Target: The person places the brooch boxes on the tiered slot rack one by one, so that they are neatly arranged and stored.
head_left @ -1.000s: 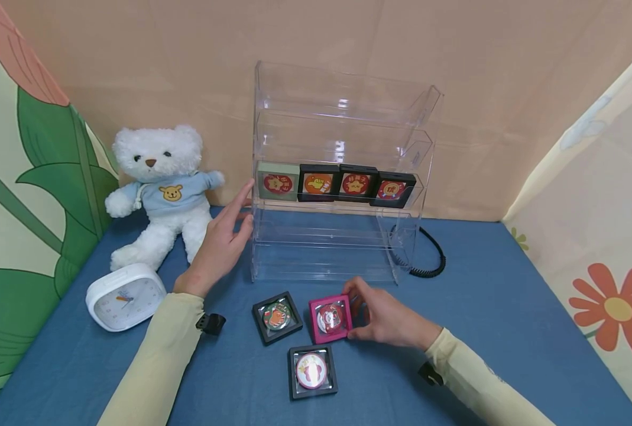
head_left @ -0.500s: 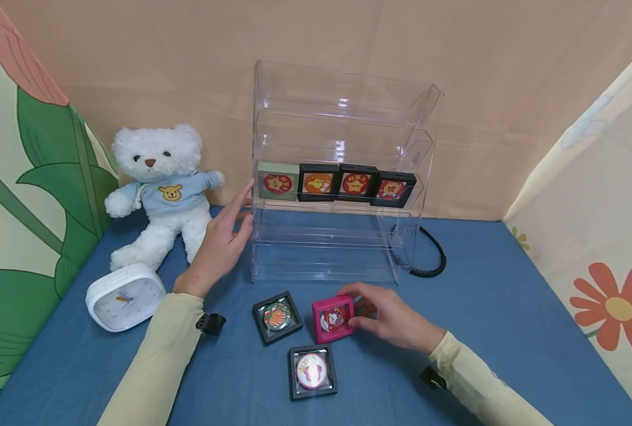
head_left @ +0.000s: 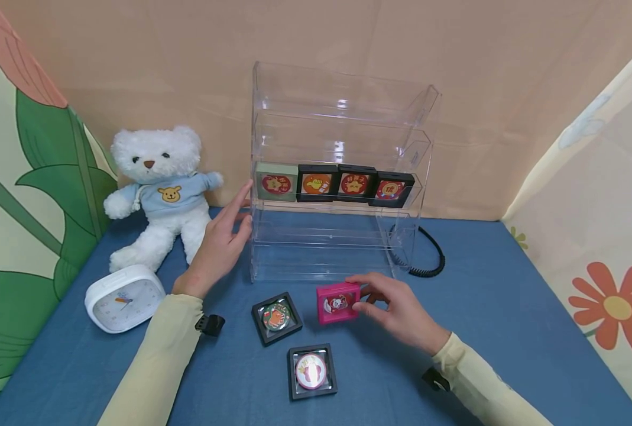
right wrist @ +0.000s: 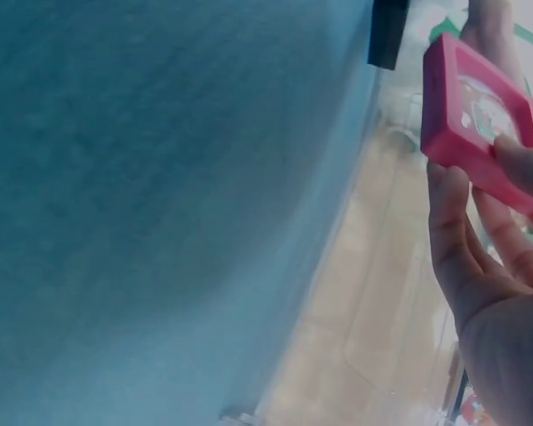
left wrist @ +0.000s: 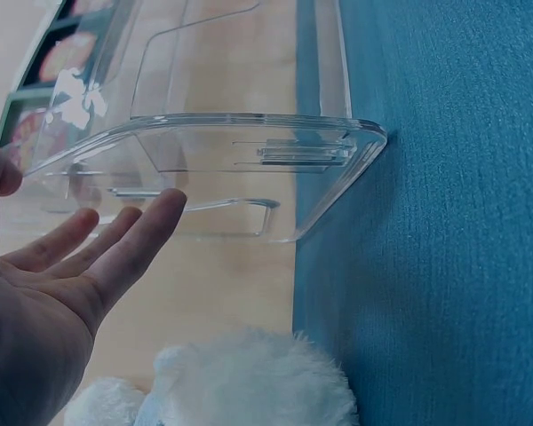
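Observation:
My right hand (head_left: 401,310) pinches a pink square display case (head_left: 338,303) by its right side, with the thumb on the front. A round red-and-white badge shows inside it. In the right wrist view the pink case (right wrist: 480,120) is tilted and clear of the blue cloth. My left hand (head_left: 217,248) has its fingers extended against the left side of a clear acrylic rack (head_left: 326,236). On the rack's middle tier stand a pale green case (head_left: 276,182) and several black cases (head_left: 355,184) in a row. The left wrist view shows the left hand (left wrist: 62,293) with fingers spread beside the rack.
Two black-framed cases, one with a green-and-orange badge (head_left: 276,318) and one with a pale pink badge (head_left: 311,372), lie on the blue cloth (head_left: 401,390). A white teddy bear (head_left: 161,183) and white clock (head_left: 126,299) are at left. A black coiled cord (head_left: 427,272) lies behind the rack's right end.
My right hand has lifted the pink case off the cloth, tipping it more upright and moving it slightly toward the rack. The left hand has stayed at the rack's side.

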Demonstrator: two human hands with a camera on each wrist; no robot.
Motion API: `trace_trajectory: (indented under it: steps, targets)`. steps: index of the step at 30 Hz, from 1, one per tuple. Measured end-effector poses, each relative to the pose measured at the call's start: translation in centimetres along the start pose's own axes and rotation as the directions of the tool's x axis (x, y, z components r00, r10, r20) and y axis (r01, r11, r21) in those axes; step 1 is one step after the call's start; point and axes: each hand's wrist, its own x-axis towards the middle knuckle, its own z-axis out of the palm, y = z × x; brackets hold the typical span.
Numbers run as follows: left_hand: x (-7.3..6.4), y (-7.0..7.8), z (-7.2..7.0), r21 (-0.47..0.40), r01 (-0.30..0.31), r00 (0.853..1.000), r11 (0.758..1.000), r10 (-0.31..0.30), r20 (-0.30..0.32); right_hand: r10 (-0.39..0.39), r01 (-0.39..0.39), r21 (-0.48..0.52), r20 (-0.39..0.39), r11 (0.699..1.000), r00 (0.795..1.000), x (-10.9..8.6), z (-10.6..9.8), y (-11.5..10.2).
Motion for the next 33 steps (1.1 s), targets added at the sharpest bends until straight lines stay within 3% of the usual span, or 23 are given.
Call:
trace_trajectory:
  steps: [6, 33]
  targets:
    - [-0.1, 0.0, -0.1, 0.003, 0.004, 1.000, 1.000, -0.004, 0.000, -0.030, 0.029, -0.022, -0.086, 0.999, 0.996, 0.3, -0.3, -0.6]
    - [0.0, -0.1, 0.0, -0.001, -0.026, 1.000, 1.000, 0.026, -0.008, -0.089, 0.081, -0.044, -0.215, 0.996, 0.973, 4.4, -0.8, -2.8]
